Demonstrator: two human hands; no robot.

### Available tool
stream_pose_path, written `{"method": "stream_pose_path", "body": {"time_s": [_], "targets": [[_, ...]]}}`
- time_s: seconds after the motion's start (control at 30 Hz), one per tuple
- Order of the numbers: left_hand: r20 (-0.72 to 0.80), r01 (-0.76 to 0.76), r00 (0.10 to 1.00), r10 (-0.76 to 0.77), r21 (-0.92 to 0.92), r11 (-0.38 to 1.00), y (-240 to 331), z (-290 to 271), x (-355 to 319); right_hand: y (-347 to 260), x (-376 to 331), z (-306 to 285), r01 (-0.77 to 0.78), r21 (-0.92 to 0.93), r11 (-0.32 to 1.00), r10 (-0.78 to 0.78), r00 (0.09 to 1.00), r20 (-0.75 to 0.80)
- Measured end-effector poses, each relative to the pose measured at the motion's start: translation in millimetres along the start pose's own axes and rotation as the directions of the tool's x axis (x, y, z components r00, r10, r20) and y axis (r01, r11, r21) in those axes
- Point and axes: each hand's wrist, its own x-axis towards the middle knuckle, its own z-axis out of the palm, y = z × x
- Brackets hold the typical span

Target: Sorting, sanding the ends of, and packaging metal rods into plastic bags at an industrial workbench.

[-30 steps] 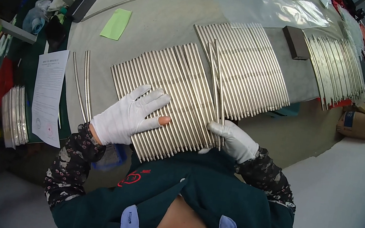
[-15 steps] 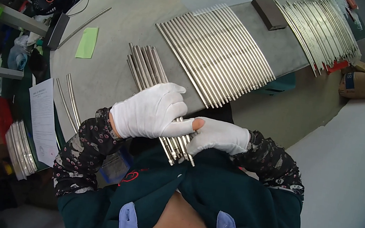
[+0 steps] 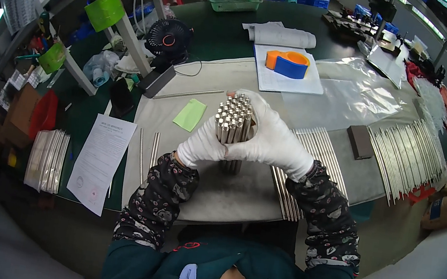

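Note:
A bundle of thin metal rods (image 3: 233, 119) stands upright on the grey mat (image 3: 239, 191), its ends pointing up at me. My left hand (image 3: 202, 145) and my right hand (image 3: 270, 138), both in white gloves, wrap around the bundle from either side. A row of more metal rods (image 3: 306, 169) lies flat on the mat just right of my hands. Two loose rods (image 3: 146, 151) lie to the left.
Another row of rods (image 3: 408, 158) and a dark block (image 3: 360, 141) lie at the right. A green sticky note (image 3: 189, 114), a printed sheet (image 3: 98, 158), a small black fan (image 3: 168, 39), an orange-and-blue tape holder (image 3: 288, 64) and clear plastic bags (image 3: 352, 92) are around.
Both hands gathered the rods from the mat and stood them up as one bundle. My view tilted up, showing more of the far table.

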Motion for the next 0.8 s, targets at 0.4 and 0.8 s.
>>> {"method": "stream_pose_path", "body": {"time_s": [0.4, 0.8], "targets": [[-0.007, -0.308, 0.913, 0.408, 0.643, 0.701, -43, 30, -7, 10, -6, 51, 0.169, 0.419, 0.892, -0.027, 0.946, -0.323], [-0.29, -0.223, 0.916, 0.275, 0.199, 0.954, 22, 34, 21, 37, -17, -24, 0.22, -0.208, 0.953, -0.243, 0.965, -0.096]]}}
